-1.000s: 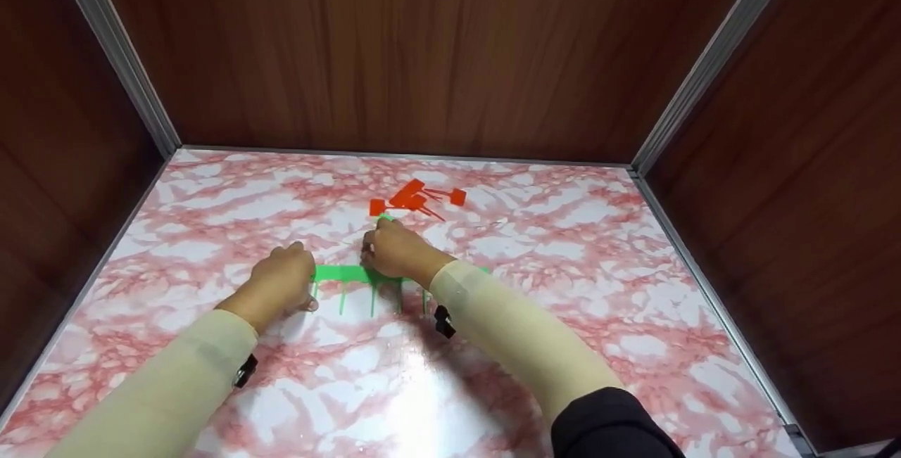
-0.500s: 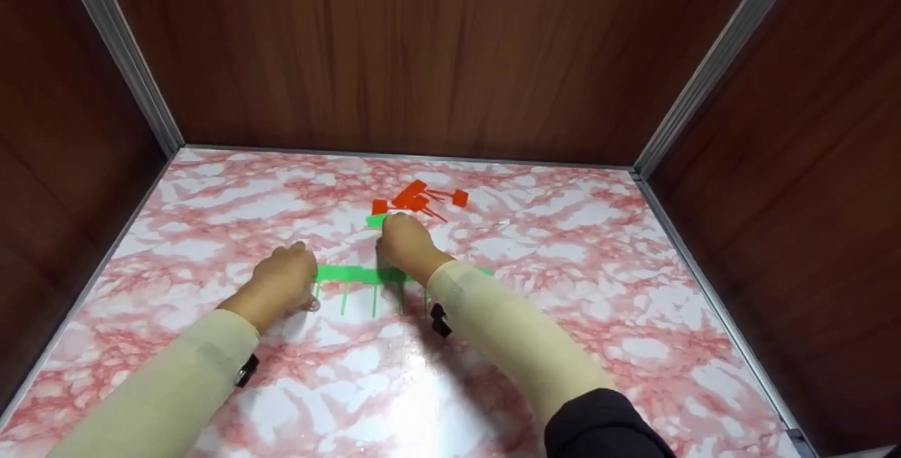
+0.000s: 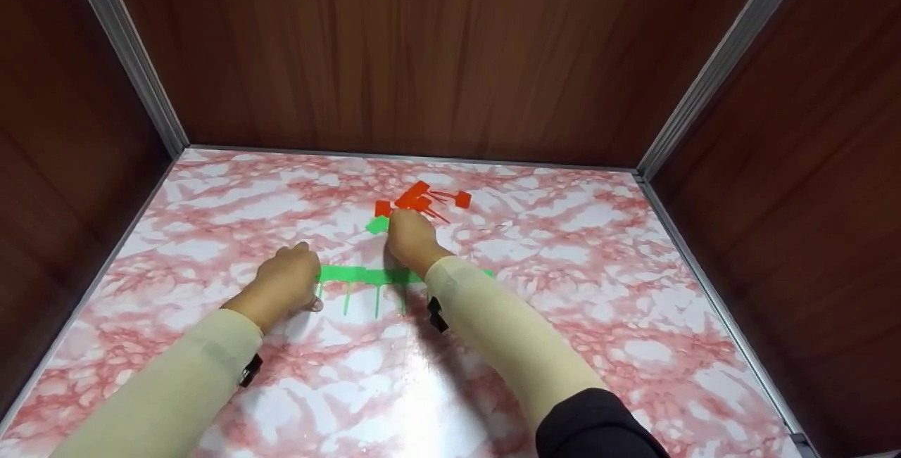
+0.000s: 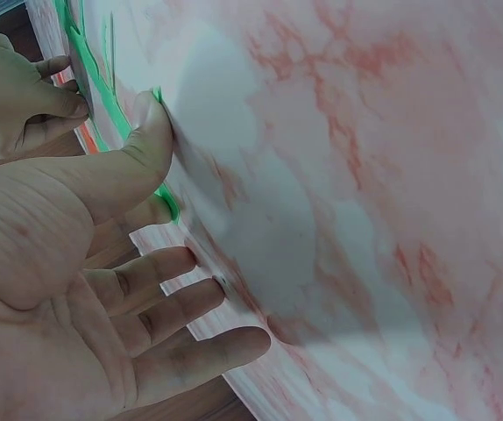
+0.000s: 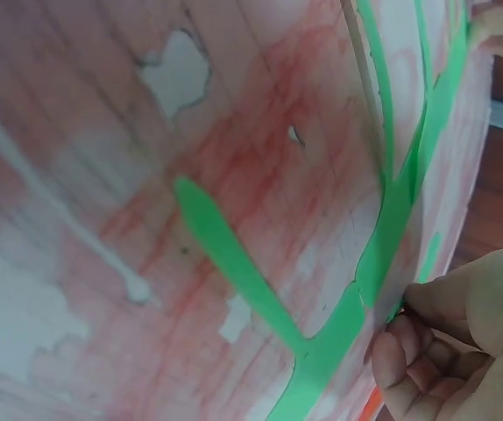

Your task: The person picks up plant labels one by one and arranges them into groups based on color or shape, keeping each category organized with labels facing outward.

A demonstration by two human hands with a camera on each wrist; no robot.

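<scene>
Green cable tie tags [image 3: 343, 274] lie in a row in the middle of the table, thin tails toward me. My left hand [image 3: 287, 278] is at the row's left end; in the left wrist view its thumb and index finger pinch the green end, while the other fingers stretch out. Beyond the row, my right hand [image 3: 412, 236] pinches another green cable tie tag [image 3: 378, 224], whose flat head sticks out to the left. In the right wrist view a bit of green shows at the fingertips [image 5: 400, 333]. My right forearm hides part of the row.
Several orange-red cable tie tags [image 3: 414, 196] lie in a loose pile just beyond my right hand. The marbled pink-and-white table [image 3: 633, 345] is bounded by brown wood panels [image 3: 422, 50] at the back and sides, with metal strips at the corners.
My right hand has moved slightly right and away from me, and more of its green tag's head now shows, turned at an angle. The left hand has stayed at the row's left end.
</scene>
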